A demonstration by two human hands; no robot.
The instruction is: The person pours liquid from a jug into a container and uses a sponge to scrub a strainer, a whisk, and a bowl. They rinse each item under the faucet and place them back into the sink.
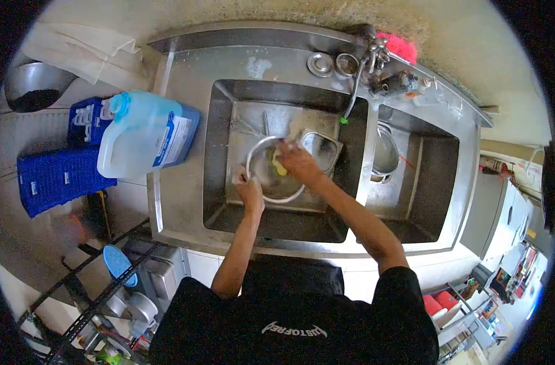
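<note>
A round metal bowl (278, 188) with a pale rim is held over the left sink basin (219, 152). My left hand (249, 190) is closed on its near-left rim. Inside the bowl, my right hand (298, 161) presses a yellow sponge (280, 166) against the metal; the fingers partly cover the sponge. Just right of the bowl lies a rectangular metal pan (331, 149), partly hidden behind my right hand. A thin metal utensil (266, 123) rests on the basin floor above the bowl.
A faucet (374, 55) with a hose stands behind the basins. The right basin (429, 188) holds round metal pans (384, 152). On the left ledge are a large blue-liquid jug (149, 137) and blue baskets (64, 176). Small metal lids (320, 64) and bottles (399, 84) line the back.
</note>
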